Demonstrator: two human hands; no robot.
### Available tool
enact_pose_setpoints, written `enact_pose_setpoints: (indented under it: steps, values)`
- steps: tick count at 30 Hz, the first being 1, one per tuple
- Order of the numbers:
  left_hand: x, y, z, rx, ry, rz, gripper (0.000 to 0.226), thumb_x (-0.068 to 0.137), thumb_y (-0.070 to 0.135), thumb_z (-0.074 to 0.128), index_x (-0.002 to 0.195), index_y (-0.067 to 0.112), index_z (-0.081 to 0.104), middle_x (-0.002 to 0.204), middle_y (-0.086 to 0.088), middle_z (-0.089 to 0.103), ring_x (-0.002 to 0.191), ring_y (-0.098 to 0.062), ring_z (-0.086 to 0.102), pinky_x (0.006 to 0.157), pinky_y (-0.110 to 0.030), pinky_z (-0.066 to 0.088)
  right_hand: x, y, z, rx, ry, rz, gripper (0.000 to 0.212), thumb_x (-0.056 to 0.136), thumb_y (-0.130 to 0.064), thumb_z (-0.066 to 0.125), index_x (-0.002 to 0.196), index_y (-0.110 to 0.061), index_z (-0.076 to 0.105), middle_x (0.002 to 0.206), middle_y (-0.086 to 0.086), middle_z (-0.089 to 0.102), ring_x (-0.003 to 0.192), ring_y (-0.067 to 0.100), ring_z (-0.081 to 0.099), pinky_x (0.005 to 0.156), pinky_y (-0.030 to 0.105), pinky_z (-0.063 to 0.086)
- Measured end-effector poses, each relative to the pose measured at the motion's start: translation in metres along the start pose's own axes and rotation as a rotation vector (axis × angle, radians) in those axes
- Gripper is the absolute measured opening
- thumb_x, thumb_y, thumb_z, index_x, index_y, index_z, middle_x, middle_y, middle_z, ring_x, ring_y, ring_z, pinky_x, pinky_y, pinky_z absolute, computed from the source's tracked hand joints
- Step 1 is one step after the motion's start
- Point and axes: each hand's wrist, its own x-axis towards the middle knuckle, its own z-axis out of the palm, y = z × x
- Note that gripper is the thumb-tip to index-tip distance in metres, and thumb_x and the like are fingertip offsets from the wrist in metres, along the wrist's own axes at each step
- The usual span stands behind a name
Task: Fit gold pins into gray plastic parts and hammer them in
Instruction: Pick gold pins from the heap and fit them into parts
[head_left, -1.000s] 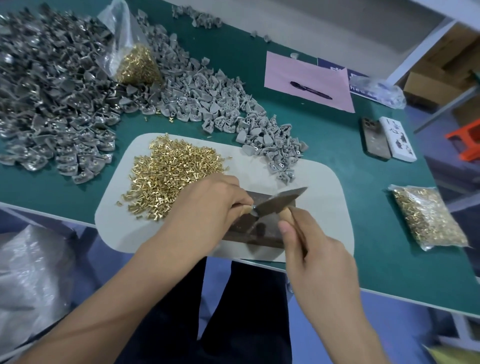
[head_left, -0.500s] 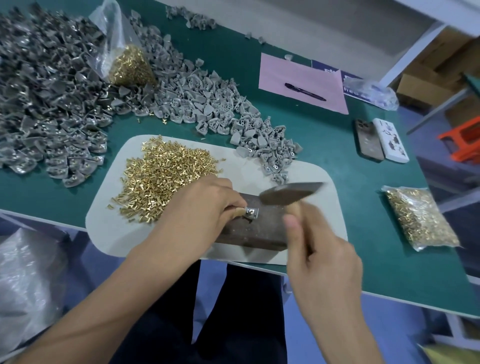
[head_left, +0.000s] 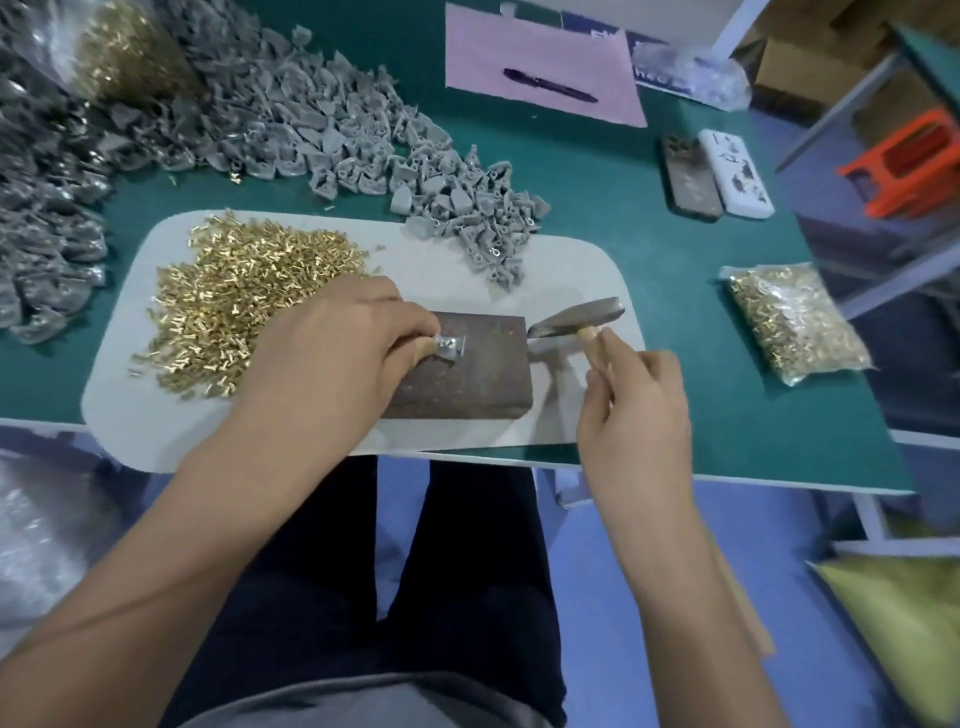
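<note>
A green-topped workbench (head_left: 649, 218) carries a pale rounded mat (head_left: 571, 270) at its near edge, and on the mat lies a rusty brown steel block (head_left: 467, 374). The left hand (head_left: 332, 353) pinches a small gray plastic part (head_left: 451, 347) between thumb and fingertips, holding it down on the block's top near its left end. The part looks light and stiff, best pinched by its edges, clear of the pin; its long axis seems to run left to right, though it is too small to be sure. The right hand (head_left: 631, 415) curls round the wooden handle of a hammer (head_left: 576, 316), whose head hovers just right of the block, pointing left. Farther back lie loose gold pins (head_left: 249, 291), then heaps of gray parts (head_left: 363, 135).
</note>
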Motion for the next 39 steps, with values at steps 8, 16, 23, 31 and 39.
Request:
enact_pose_setpoints:
  steps: [8, 16, 23, 31, 39]
  values:
    - [-0.006, 0.002, -0.008, 0.021, 0.001, -0.024, 0.011, 0.091, 0.036, 0.064, 0.097, 0.032, 0.072, 0.086, 0.012, 0.058, 0.091, -0.016, 0.056, 0.06, -0.033, 0.048, -0.005, -0.028, 0.005, 0.256, 0.102, -0.344, 0.018, 0.097, -0.015, 0.065, 0.112, -0.015, 0.074, 0.104, -0.001, 0.068, 0.102, 0.02, 0.062, 0.091, 0.035, 0.05]
    - [-0.028, -0.02, -0.033, -0.06, 0.049, -0.123, 0.013, 0.089, 0.028, 0.065, 0.1, 0.03, 0.072, 0.082, 0.013, 0.054, 0.082, -0.011, 0.055, 0.058, -0.034, 0.051, -0.004, -0.096, 0.029, 0.275, -0.152, -0.517, 0.015, 0.093, -0.018, 0.072, 0.106, -0.02, 0.076, 0.1, -0.005, 0.067, 0.099, 0.02, 0.063, 0.083, 0.042, 0.052]
    - [-0.045, -0.045, -0.054, -0.059, 0.101, -0.248, 0.012, 0.086, 0.027, 0.071, 0.097, 0.031, 0.073, 0.084, 0.014, 0.058, 0.081, -0.003, 0.052, 0.059, -0.028, 0.045, -0.001, -0.136, 0.052, 0.263, -0.239, -0.547, 0.008, 0.093, -0.023, 0.071, 0.098, -0.028, 0.073, 0.097, -0.015, 0.064, 0.095, 0.012, 0.062, 0.077, 0.042, 0.054]
    - [-0.074, -0.094, -0.076, -0.03, 0.174, -0.45, 0.019, 0.079, 0.024, 0.076, 0.094, 0.036, 0.072, 0.075, 0.015, 0.049, 0.075, -0.001, 0.041, 0.054, -0.014, 0.031, 0.002, -0.2, 0.088, 0.156, -0.382, -0.702, 0.007, 0.095, -0.032, 0.064, 0.098, -0.034, 0.07, 0.098, -0.019, 0.062, 0.097, 0.004, 0.056, 0.081, 0.031, 0.049]
    - [-0.097, -0.133, -0.079, -0.007, 0.182, -0.568, 0.008, 0.087, 0.035, 0.068, 0.095, 0.033, 0.064, 0.087, 0.013, 0.057, 0.082, -0.009, 0.057, 0.056, -0.031, 0.047, 0.002, -0.25, 0.12, -0.023, -0.489, -0.868, 0.008, 0.098, -0.036, 0.058, 0.1, -0.034, 0.066, 0.098, -0.016, 0.059, 0.099, 0.009, 0.052, 0.074, 0.03, 0.042]
